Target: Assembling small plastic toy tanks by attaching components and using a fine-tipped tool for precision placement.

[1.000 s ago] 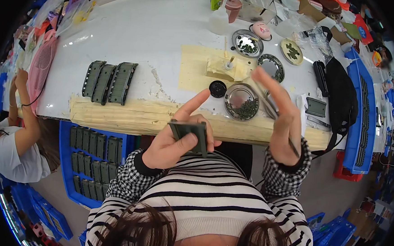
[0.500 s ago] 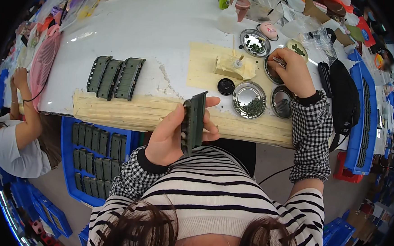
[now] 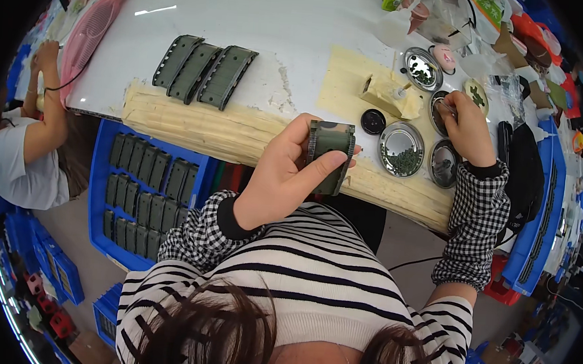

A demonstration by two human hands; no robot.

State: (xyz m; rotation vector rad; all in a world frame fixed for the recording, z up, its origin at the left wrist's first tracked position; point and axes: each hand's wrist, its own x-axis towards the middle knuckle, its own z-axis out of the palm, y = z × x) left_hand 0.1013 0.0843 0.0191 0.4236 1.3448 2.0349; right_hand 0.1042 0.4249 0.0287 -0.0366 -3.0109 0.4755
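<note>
My left hand point(image 3: 280, 174) grips a dark green, slightly curved plastic housing point(image 3: 332, 143) with ridged side edges, the thumb lying across its face. At the right, my right hand point(image 3: 471, 129) reaches into a small round metal dish point(image 3: 434, 109), fingers pinched together. Something thin shows at the fingertips, too small to make out. Nearest to it are a metal dish point(image 3: 394, 136) of small green pieces and a darker-looking metal dish point(image 3: 445, 151). Three similar green housings point(image 3: 226, 78) lie side by side on the table at the left.
A blue crate point(image 3: 101, 234) below the table's left edge holds rows of green housings. Beyond the dishes sit a tape-covered block point(image 3: 383, 94), a black round lid point(image 3: 373, 121) and another dish point(image 3: 416, 56). A black bag point(image 3: 522, 169) lies at the right; a co-worker's arm point(image 3: 54, 114) is at the left.
The housing in my left hand has turned from edge-on to show its broad face, and the thumb now lies across it. My right hand stays at the same dish. The whole view has shifted.
</note>
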